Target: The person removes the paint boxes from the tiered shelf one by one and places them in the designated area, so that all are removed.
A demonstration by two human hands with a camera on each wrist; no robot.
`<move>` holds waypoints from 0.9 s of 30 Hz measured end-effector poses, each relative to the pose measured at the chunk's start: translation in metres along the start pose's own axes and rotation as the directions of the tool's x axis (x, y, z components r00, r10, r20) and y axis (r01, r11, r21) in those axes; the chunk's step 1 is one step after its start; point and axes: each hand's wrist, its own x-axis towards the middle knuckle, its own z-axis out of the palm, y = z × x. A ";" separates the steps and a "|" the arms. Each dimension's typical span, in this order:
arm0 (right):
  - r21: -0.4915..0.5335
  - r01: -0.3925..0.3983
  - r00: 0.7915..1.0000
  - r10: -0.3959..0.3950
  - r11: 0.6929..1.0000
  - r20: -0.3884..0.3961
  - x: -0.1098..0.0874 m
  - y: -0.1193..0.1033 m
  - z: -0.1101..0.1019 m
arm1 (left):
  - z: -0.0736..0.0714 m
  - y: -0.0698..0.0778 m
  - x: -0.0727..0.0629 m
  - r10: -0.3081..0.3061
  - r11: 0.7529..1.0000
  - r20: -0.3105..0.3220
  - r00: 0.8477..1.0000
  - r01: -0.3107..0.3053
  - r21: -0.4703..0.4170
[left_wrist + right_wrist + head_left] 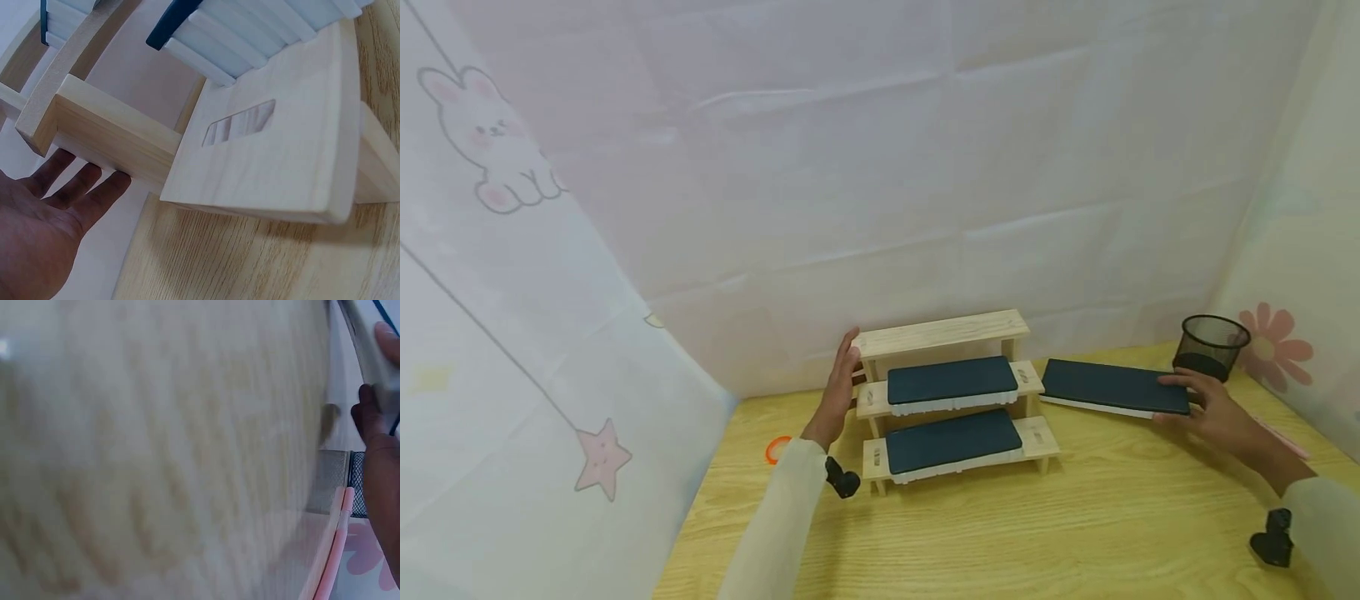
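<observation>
A wooden three-tier stand (940,333) is on the table. Long flat boxes with dark blue tops and white ribbed sides lie on its middle (952,380) and lower (955,439) tiers. My left hand (835,396) is at the stand's left side. In the left wrist view its straight fingers (103,195) touch a wooden side piece. To the right of the stand, my right hand (1213,417) grips the right end of another dark-topped box (1112,388). The right wrist view shows only a part of that box (369,347) and of the hand.
A black mesh pen cup (1212,346) stands behind the right hand. Pink sticks (334,553) lie near the right wall. An orange ring (777,450) is on the table (970,542) left of the stand. Printed fabric walls rise at the back and sides.
</observation>
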 end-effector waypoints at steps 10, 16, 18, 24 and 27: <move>-0.185 0.022 0.999 -0.015 0.982 0.042 0.005 -0.004 0.004 | -0.002 0.002 0.001 0.013 1.000 0.005 1.000 -0.013 -0.001; -0.237 0.058 0.998 -0.060 0.970 -0.003 0.008 0.002 0.010 | -0.001 0.002 0.002 -0.003 1.000 -0.007 1.000 0.003 -0.004; -0.243 0.071 0.997 -0.077 0.967 -0.015 0.008 0.005 0.013 | -0.001 0.002 0.002 -0.011 1.000 -0.009 1.000 0.011 -0.002; -0.290 0.059 0.998 -0.064 0.955 -0.008 0.003 0.004 0.022 | 0.000 0.000 0.001 -0.010 1.000 0.004 1.000 0.010 -0.008; -0.292 0.034 0.999 -0.032 0.956 0.009 0.001 0.002 0.023 | 0.001 0.001 0.001 -0.002 1.000 0.007 1.000 0.002 -0.006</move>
